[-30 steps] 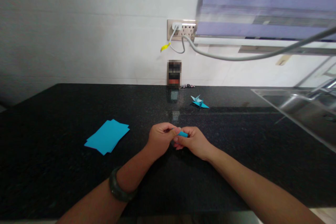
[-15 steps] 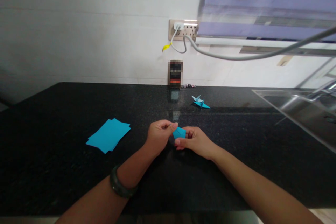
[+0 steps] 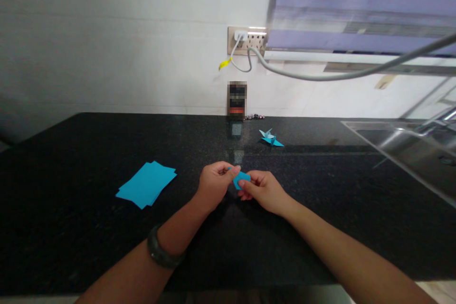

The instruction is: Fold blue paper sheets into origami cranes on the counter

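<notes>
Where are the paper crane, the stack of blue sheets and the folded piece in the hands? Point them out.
paper crane [image 3: 271, 138]: head view, its body.
stack of blue sheets [image 3: 146, 184]: head view, middle of top sheet.
folded piece [image 3: 241, 179]: head view, visible blue face.

Kitchen, black granite counter [image 3: 71, 161], steel sink [image 3: 409, 152], wall socket [image 3: 246, 40]

Both hands [image 3: 238, 185] pinch folded blue paper [image 3: 241, 179] (above counter [image 3: 71, 152]).

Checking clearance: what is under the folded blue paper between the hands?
Only the black counter shows below the folded blue paper, which left hand and right hand pinch. Fingers cover its underside and the spot directly beneath.
</notes>
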The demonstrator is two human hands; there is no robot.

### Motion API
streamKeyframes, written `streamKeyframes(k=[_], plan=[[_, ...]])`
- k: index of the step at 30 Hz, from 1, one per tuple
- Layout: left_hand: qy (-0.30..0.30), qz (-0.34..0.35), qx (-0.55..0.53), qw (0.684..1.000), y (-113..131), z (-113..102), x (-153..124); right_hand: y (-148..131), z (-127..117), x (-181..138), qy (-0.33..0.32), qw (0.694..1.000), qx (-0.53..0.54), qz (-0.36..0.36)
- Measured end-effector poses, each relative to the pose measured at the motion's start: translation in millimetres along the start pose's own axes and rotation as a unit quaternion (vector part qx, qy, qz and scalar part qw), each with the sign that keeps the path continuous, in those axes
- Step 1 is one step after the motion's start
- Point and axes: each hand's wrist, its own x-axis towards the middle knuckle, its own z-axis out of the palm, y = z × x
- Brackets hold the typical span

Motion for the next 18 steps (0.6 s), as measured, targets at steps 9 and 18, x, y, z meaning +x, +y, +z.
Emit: streamKeyframes(k=[9, 18], plan=[[-0.070, -0.022, -0.073, 0.995, 3.2, 1.8, -2.9, -0.2, -3.8, 1.5, 0.030, 0.999, 0.008, -0.020], [-0.081, -0.025, -0.031, 0.996, 0.0, 2.0, -2.4, -2.0, -7.7, 0.6, 0.102, 0.987, -0.055, -0.114]])
